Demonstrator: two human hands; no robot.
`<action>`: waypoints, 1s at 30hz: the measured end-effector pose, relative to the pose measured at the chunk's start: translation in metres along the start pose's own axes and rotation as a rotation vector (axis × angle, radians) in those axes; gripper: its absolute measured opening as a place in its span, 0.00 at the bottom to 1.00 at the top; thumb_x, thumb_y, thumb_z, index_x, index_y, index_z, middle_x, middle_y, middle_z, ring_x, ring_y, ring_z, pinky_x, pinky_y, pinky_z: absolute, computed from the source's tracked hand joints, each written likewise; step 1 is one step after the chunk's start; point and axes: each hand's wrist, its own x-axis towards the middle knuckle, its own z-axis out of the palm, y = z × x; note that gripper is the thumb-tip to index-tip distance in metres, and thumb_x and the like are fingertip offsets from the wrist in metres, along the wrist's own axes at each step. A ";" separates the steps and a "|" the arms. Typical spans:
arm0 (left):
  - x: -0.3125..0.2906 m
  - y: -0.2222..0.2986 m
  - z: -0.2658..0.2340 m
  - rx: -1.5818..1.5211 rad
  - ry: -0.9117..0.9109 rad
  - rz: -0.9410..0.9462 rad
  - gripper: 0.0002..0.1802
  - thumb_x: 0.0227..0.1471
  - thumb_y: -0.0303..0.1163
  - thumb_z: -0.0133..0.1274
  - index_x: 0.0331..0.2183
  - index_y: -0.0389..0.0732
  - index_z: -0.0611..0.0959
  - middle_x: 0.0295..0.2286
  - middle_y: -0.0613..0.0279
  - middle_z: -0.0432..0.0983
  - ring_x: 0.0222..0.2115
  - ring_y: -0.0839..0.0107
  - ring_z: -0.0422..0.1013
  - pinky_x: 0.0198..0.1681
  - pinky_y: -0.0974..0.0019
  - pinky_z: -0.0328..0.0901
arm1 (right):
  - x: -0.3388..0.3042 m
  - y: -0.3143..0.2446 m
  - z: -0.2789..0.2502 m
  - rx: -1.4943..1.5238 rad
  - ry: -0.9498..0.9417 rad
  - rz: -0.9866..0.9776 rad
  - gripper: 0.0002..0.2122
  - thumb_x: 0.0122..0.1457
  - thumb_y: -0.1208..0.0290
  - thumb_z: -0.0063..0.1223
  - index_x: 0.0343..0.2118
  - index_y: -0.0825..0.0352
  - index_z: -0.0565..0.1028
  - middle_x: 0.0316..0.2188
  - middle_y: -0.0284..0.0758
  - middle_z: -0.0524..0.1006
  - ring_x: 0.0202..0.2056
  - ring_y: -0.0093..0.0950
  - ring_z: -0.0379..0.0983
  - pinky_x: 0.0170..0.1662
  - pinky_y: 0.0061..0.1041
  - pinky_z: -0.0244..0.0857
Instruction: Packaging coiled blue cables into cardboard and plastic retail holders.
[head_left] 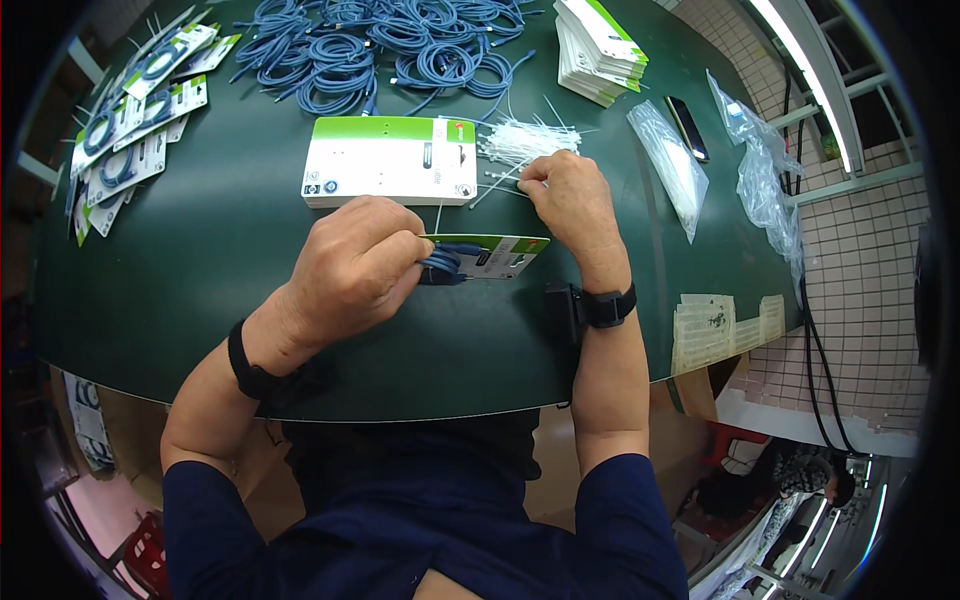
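My left hand (355, 255) is closed on a green and white backing card (512, 258), pinching it together with a coiled blue cable (442, 264) that lies against it. A thin white cable tie (438, 218) sticks up from the card's top edge beside my fingertips. My right hand (575, 200) is at the near edge of a loose pile of white cable ties (525, 140). Its thumb and forefinger are pinched together on a cable tie, which they partly cover. Just beyond the held card lies a stack of flat backing cards (380, 160).
Many coiled blue cables (335, 70) spread across the far side of the green table (180, 290). Carded cables (125, 165) are heaped at the left. Another card stack (590, 60) stands far right, near a bag of cable ties (670, 165), a phone (687, 128) and crumpled clear plastic (765, 170).
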 end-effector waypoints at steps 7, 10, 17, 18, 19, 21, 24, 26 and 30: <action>0.000 0.000 -0.001 0.000 -0.006 0.007 0.12 0.38 0.16 0.66 0.28 0.37 0.81 0.30 0.59 0.79 0.32 0.60 0.79 0.35 0.59 0.75 | -0.003 -0.003 -0.003 -0.100 0.006 -0.008 0.07 0.59 0.69 0.61 0.35 0.62 0.88 0.35 0.42 0.85 0.39 0.44 0.82 0.46 0.42 0.75; 0.001 0.000 -0.002 -0.003 -0.004 0.011 0.12 0.38 0.16 0.66 0.28 0.37 0.81 0.29 0.59 0.79 0.31 0.60 0.79 0.35 0.60 0.75 | -0.003 -0.004 -0.004 -0.127 0.005 -0.023 0.07 0.60 0.69 0.59 0.34 0.63 0.87 0.35 0.42 0.84 0.40 0.44 0.81 0.46 0.43 0.75; 0.002 -0.001 -0.002 -0.012 -0.002 0.014 0.12 0.38 0.15 0.66 0.27 0.37 0.81 0.29 0.59 0.80 0.30 0.60 0.79 0.34 0.60 0.75 | 0.000 0.001 -0.001 -0.244 -0.133 0.054 0.07 0.61 0.70 0.57 0.34 0.64 0.85 0.35 0.43 0.84 0.40 0.46 0.81 0.46 0.44 0.74; 0.002 -0.001 -0.002 -0.011 -0.006 0.013 0.11 0.38 0.16 0.66 0.27 0.37 0.81 0.29 0.59 0.80 0.31 0.60 0.79 0.34 0.60 0.75 | 0.000 0.003 -0.001 -0.244 -0.126 0.053 0.07 0.61 0.70 0.57 0.34 0.64 0.85 0.35 0.43 0.84 0.40 0.46 0.81 0.46 0.44 0.74; 0.002 -0.001 -0.002 -0.008 -0.003 0.020 0.11 0.38 0.16 0.66 0.27 0.37 0.81 0.29 0.59 0.80 0.31 0.60 0.79 0.34 0.60 0.75 | -0.001 0.005 -0.002 -0.263 -0.136 0.065 0.07 0.61 0.70 0.58 0.34 0.64 0.85 0.35 0.43 0.84 0.40 0.46 0.81 0.46 0.44 0.74; 0.002 -0.001 -0.003 -0.013 -0.008 0.013 0.11 0.38 0.16 0.66 0.28 0.37 0.81 0.29 0.59 0.80 0.31 0.60 0.79 0.34 0.60 0.75 | -0.003 0.005 -0.005 -0.298 -0.154 0.088 0.07 0.60 0.69 0.58 0.35 0.63 0.85 0.35 0.43 0.84 0.40 0.46 0.81 0.46 0.44 0.74; 0.001 -0.001 -0.003 -0.011 -0.009 0.014 0.11 0.38 0.16 0.65 0.28 0.37 0.81 0.29 0.59 0.80 0.30 0.60 0.79 0.34 0.60 0.75 | -0.007 -0.001 -0.013 -0.196 -0.154 0.054 0.06 0.60 0.69 0.59 0.35 0.63 0.85 0.34 0.43 0.84 0.40 0.45 0.81 0.46 0.44 0.74; 0.002 -0.001 -0.003 -0.014 -0.012 0.013 0.12 0.38 0.16 0.65 0.28 0.37 0.82 0.29 0.60 0.80 0.30 0.60 0.79 0.34 0.60 0.75 | -0.006 -0.004 -0.018 -0.144 -0.153 0.040 0.06 0.60 0.69 0.60 0.35 0.63 0.86 0.34 0.43 0.84 0.40 0.45 0.81 0.46 0.44 0.74; 0.001 -0.001 -0.003 -0.020 -0.024 0.008 0.11 0.38 0.16 0.65 0.28 0.38 0.82 0.29 0.60 0.80 0.30 0.61 0.79 0.34 0.60 0.75 | -0.006 -0.005 -0.023 -0.131 -0.181 0.093 0.06 0.60 0.68 0.61 0.35 0.62 0.86 0.34 0.42 0.85 0.40 0.45 0.82 0.46 0.43 0.75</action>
